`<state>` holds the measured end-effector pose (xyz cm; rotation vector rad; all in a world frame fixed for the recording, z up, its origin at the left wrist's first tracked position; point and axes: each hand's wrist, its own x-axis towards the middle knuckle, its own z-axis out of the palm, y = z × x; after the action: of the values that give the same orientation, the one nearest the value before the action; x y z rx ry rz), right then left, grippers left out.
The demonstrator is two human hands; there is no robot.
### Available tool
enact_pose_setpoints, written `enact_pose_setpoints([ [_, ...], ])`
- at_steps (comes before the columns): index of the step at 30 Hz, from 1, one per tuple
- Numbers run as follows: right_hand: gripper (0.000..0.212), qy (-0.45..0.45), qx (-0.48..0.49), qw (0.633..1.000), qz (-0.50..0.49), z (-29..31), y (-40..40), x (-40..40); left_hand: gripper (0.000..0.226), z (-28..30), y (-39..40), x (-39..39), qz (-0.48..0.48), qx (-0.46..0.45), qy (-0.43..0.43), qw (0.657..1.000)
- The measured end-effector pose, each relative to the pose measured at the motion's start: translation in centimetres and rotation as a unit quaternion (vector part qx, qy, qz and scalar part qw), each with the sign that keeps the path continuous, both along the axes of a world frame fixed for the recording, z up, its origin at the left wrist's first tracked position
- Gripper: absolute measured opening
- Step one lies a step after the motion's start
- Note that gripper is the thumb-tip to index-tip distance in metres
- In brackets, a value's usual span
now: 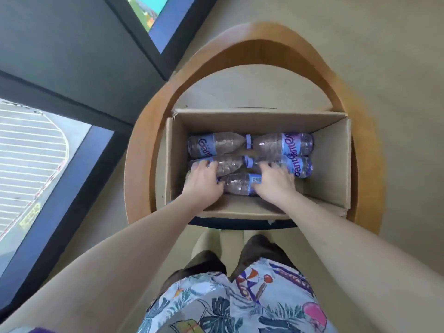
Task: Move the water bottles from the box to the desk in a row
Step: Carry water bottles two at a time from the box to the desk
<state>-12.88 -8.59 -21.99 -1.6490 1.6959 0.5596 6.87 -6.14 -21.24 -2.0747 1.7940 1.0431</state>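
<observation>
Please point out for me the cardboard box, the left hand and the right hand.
cardboard box (pixel 332 162): head view, on the inner right wall.
left hand (pixel 203 177): head view, on the back of the hand.
right hand (pixel 275 180): head view, on the back of the hand.

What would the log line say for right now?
stage: reaching | both hands in box | left hand, right hand on nearest bottle | bottles lying flat | none on desk yet
</observation>
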Motion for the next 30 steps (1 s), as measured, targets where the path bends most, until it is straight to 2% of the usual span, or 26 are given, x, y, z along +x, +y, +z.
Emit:
enact_pose_setpoints([
  [4,0.061,0.004,-0.040,0.996,0.077,-3.1,-1.4,0.3,0.052,-2.6,-2.0,-1.4,-0.053,-0.003,-0.003,0.999],
  [9,0.071,0.027,-0.039,0.987,0.155,-6.5,-2.3,0.6,0.072,-5.7,-2.2,-2.5,-0.093,0.016,-0.008,0.995],
  [16,0.065,0.032,-0.057,0.979,0.191,-8.7,-3.7,-0.6,0.099,-8.4,-2.6,-3.7,-0.184,0.045,-0.122,0.974],
  [20,0.053,0.025,-0.087,0.982,0.168,-9.3,-3.4,-0.4,0.097,-8.9,-2.8,-4.7,-0.196,0.045,-0.158,0.967],
  [24,0.036,0.016,-0.101,0.986,0.135,-9.3,-3.6,-0.4,0.075,-8.9,-4.0,-4.6,-0.173,0.038,-0.133,0.975],
  [26,0.034,0.005,-0.102,0.988,0.119,-9.0,-3.8,-0.3,0.068,-8.6,-4.4,-4.3,-0.166,0.035,-0.124,0.978],
  [30,0.037,-0.016,-0.088,0.986,0.138,-8.0,-3.7,-0.7,0.070,-7.6,-3.6,-4.0,-0.181,0.025,-0.126,0.975],
])
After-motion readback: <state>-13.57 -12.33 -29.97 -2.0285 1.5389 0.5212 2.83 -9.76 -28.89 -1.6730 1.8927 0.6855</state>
